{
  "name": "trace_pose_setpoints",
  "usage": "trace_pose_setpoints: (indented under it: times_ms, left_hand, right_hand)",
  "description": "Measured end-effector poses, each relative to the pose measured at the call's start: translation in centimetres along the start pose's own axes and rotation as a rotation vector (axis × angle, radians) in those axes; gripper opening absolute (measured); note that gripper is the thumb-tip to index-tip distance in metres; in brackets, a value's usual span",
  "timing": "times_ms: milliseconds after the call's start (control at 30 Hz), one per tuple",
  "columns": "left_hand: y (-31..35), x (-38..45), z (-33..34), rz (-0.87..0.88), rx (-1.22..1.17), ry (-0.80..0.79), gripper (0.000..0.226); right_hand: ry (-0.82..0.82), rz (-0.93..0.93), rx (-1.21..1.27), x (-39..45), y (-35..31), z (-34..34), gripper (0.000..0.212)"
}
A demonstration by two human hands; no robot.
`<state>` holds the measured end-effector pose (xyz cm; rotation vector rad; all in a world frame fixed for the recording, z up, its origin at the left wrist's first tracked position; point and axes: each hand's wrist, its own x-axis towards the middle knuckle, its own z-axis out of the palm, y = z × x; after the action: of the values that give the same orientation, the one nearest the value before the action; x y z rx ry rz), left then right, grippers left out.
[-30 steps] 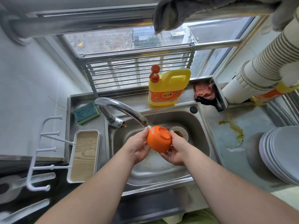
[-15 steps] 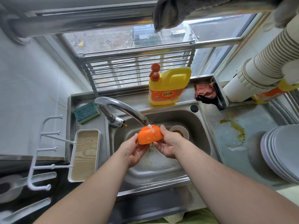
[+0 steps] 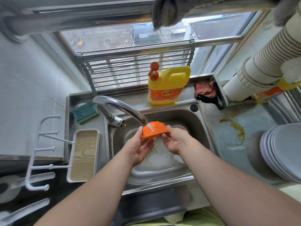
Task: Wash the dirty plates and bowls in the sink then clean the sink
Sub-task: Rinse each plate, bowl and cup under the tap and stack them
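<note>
An orange bowl point(image 3: 154, 129) is held tilted under the running faucet point(image 3: 123, 110), above the steel sink point(image 3: 202, 128). My left hand point(image 3: 138, 147) grips its left edge with thumb and fingers. My right hand point(image 3: 175, 139) holds its right edge. Water strikes the bowl's upper left side. Foamy water lies on the sink floor below my hands. A pale round thing near the drain point(image 3: 180, 128) is mostly hidden behind my right hand.
A yellow detergent bottle point(image 3: 169, 85) stands behind the sink, a green sponge point(image 3: 85, 111) at the left. A stack of grey plates point(image 3: 283, 150) sits on the stained right counter. A white rack with wooden tray point(image 3: 84, 154) lies left. A red cloth point(image 3: 205, 90) lies at the back.
The bowl has been turned from bottom-up facing me to tilted on its side and lifted slightly closer to the spout. Both hands shifted round its edges.
</note>
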<state>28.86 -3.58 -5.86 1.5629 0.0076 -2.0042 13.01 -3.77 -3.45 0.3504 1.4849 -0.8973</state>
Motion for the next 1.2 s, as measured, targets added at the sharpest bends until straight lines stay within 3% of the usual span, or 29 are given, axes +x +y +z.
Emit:
trace_pose_setpoints:
  times_ms: [167,267,333,600,767,867,967,1067,1133,1200]
  left_hand:
    - [-0.8,-0.5,1.0,-0.005,0.048,-0.023,0.036]
    - [-1.3,-0.7,1.2,-0.015,0.096,-0.058,0.040]
    - [-1.5,-1.0,1.4,-0.014,0.117,-0.082,0.041]
    - [-1.1,-1.0,1.0,0.138,0.223,-0.075,0.038]
    - [-0.8,-1.2,0.7,0.182,0.197,-0.048,0.022]
    - [-0.6,-1.3,0.6,0.192,0.232,-0.027,0.029]
    - [-0.4,-1.4,0.4,0.087,0.371,0.010,0.048]
    - [0.0,-1.6,0.5,-0.024,0.289,-0.002,0.063]
    - [0.1,-1.7,0.8,-0.042,0.171,-0.002,0.057]
    - [0.0,-1.7,1.2,-0.025,0.120,0.003,0.044]
  right_hand:
    - [-0.030,0.018,0.042,0.0,0.0,-1.9,0.010]
    - [-0.037,0.001,0.044,-0.1,0.1,-3.1,0.026]
    - [-0.037,-0.038,-0.023,0.2,0.4,-3.8,0.033]
    - [-0.080,-0.215,-0.409,-0.4,1.5,-4.8,0.029]
    - [-0.074,-0.220,-0.351,-1.0,1.8,-3.6,0.027]
    - [-0.071,-0.263,-0.329,-1.3,1.7,-2.2,0.020]
    - [-0.072,-0.443,-0.546,-2.0,2.0,-0.7,0.015]
    - [-0.121,-0.673,-0.896,-3.3,2.4,0.0,0.017]
    - [-0.171,-0.754,-1.149,-4.0,2.7,-0.1,0.015]
    - [-0.183,-0.784,-1.226,-4.3,2.8,-0.5,0.014]
